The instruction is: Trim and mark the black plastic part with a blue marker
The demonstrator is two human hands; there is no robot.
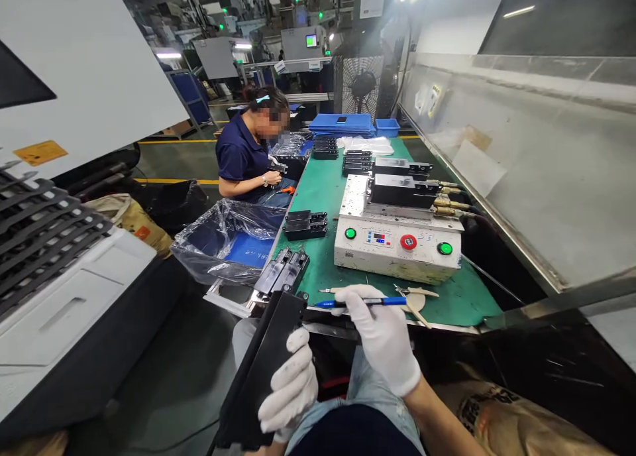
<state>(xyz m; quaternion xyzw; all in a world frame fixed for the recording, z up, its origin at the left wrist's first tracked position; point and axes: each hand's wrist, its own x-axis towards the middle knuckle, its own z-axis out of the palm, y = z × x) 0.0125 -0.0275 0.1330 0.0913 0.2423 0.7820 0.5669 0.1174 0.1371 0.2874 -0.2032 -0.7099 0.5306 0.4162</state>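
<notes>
My left hand (291,383), in a white glove, is wrapped round a long black plastic part (261,376), which tilts up from my lap toward the bench edge. In my right hand (382,337), also gloved in white, a slim blue pen (392,301) lies pinched between thumb and fingers, roughly level. Its left end points toward the upper end of the black part, apart from it. Just beyond the right hand, a pair of nippers (422,291) and a thin pointed tool (328,289) rest on the green bench top (318,264).
A white machine (397,254) with green and red buttons holds black parts (402,191) on top. More black parts (283,270) lie along the bench's left edge. A plastic-lined blue bin (248,247) stands left. A co-worker (243,154) sits beyond it, handling a part.
</notes>
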